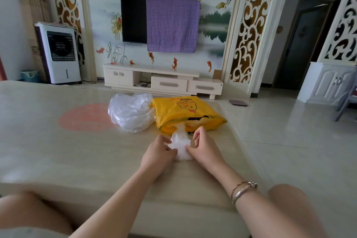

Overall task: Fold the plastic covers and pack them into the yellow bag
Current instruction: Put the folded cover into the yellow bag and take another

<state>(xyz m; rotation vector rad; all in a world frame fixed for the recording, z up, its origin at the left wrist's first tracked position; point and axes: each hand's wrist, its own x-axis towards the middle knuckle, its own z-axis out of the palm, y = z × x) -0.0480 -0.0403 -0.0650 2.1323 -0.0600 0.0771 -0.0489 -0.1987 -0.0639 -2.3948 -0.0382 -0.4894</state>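
A small clear plastic cover (180,142), bunched into a narrow strip, lies on the beige table (58,150) just in front of the yellow bag (185,114). My left hand (160,152) pinches its left side and my right hand (204,147) pinches its right side with curled fingers. The far end of the cover reaches the bag's open mouth. The yellow bag lies flat with a cartoon face printed on it. A loose pile of clear plastic covers (131,111) sits to the bag's left.
The table's right edge runs close to my right forearm, with glossy floor tiles (289,131) beyond. A pink round mark (85,117) shows on the tabletop at left. A TV stand (162,81) and a white air cooler (59,52) stand at the far wall.
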